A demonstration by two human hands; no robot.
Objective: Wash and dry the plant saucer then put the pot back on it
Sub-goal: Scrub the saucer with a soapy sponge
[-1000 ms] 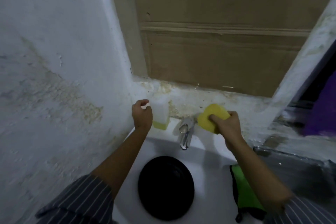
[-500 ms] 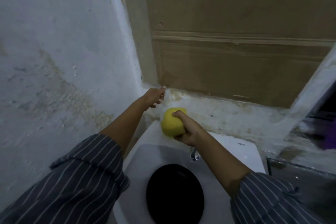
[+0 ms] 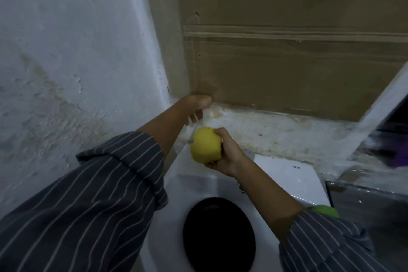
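Observation:
The black round saucer (image 3: 218,234) lies in the white sink basin (image 3: 287,174) at the bottom centre. Above the sink's back left corner, my right hand (image 3: 225,154) grips a yellow sponge (image 3: 206,146). My left hand (image 3: 196,106) reaches past it to the wall ledge, palm down with the fingers hanging. What is under that hand is hidden by the sponge. The pot is not in view.
A cardboard sheet (image 3: 287,62) covers the wall behind the sink, above a stained ledge (image 3: 276,130). A rough white wall (image 3: 66,73) stands close on the left. A green cloth (image 3: 326,211) peeks out at the sink's right edge. My right forearm hides most of the tap (image 3: 241,190).
My right hand carried the sponge from right of the tap to the sink's back left corner. My left hand rose above the soap bottle, which is now hidden. The view shifted left.

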